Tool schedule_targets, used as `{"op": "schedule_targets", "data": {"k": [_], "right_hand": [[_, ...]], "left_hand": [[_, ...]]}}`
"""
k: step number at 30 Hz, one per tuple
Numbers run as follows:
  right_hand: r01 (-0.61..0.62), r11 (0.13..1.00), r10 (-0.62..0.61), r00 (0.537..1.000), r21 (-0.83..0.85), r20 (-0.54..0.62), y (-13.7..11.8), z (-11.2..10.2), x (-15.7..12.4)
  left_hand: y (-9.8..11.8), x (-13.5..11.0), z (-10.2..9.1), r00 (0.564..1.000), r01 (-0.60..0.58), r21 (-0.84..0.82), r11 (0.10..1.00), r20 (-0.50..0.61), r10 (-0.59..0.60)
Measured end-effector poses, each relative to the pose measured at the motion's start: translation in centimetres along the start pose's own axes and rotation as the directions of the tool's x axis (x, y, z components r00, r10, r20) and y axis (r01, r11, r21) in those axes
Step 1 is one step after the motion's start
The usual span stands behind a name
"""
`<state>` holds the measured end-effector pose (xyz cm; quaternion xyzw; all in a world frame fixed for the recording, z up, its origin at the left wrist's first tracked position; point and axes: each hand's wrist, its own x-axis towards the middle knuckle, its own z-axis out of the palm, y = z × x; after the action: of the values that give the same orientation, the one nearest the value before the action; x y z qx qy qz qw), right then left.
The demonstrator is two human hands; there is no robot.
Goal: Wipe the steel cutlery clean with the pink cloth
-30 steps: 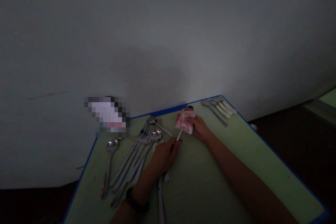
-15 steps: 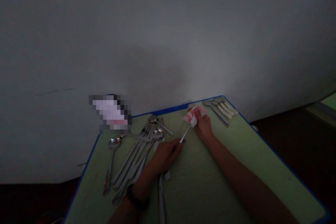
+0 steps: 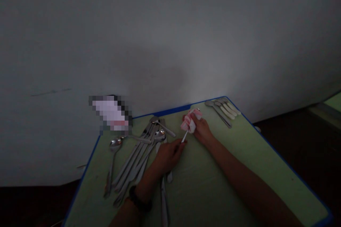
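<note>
My left hand (image 3: pixel 168 156) is closed on the lower end of a slim metal piece of cutlery (image 3: pixel 184 137), tilted up to the right. A crumpled pink and white cloth (image 3: pixel 189 123) wraps its upper part. A small shiny tip pokes out above the cloth, but whether it belongs to a spoon or a fork I cannot tell. My right hand (image 3: pixel 201 129) grips the cloth around the cutlery. Beside my left hand lies a loose pile of metal knives (image 3: pixel 130 165) and spoons (image 3: pixel 160 135). Several forks with cream handles (image 3: pixel 228 108) lie beyond my right hand.
The pale green table (image 3: pixel 266 184) has a blue edge and stands against a grey wall (image 3: pixel 160 42). A pixelated phone-like object (image 3: pixel 110 113) is at its back left corner. Two plain metal-handled pieces (image 3: pixel 220 113) lie beside the cream-handled forks. Another green surface (image 3: pixel 334 103) shows far right.
My right hand and the cloth have slid down and left along the cutlery, toward my left hand. The shiny tip now shows above the cloth. My left hand has barely moved.
</note>
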<state>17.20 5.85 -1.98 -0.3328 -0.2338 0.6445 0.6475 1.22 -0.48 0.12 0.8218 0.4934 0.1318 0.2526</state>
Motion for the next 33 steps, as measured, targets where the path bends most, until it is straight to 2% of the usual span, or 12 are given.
{"op": "schedule_targets", "data": {"k": [6, 15, 19, 22, 27, 33], "right_hand": [[0.099, 0.993, -0.094, 0.992, 0.062, -0.086, -0.9, -0.7, 1.0], [0.147, 0.983, -0.134, 0.983, 0.108, -0.124, -1.0, -1.8, 1.6], [0.143, 0.982, -0.131, 0.987, 0.121, -0.098, -0.8, -2.0, 1.9], [0.14, 0.982, -0.129, 0.988, 0.127, -0.086, -0.8, -2.1, 2.0], [0.135, 0.987, -0.129, 0.989, 0.086, -0.069, -0.9, -2.1, 2.0], [0.116, 0.989, -0.107, 0.989, 0.088, -0.104, -1.1, -2.0, 1.9]], "left_hand": [[-0.1, 0.0, -0.3, 0.998, -0.049, -0.033, 0.998, 0.039, 0.051], [-0.4, -0.6, -1.0, 0.996, -0.053, -0.196, 0.979, 0.059, 0.066], [-0.5, -0.6, -0.8, 0.993, -0.057, -0.241, 0.969, 0.087, 0.08], [-0.5, -0.4, -0.4, 0.995, -0.037, -0.259, 0.965, 0.076, 0.058], [-0.4, -0.2, -0.1, 1.0, -0.002, -0.257, 0.967, -0.009, 0.0], [-0.1, -0.3, -0.5, 0.999, 0.023, -0.273, 0.962, -0.015, -0.028]]}}
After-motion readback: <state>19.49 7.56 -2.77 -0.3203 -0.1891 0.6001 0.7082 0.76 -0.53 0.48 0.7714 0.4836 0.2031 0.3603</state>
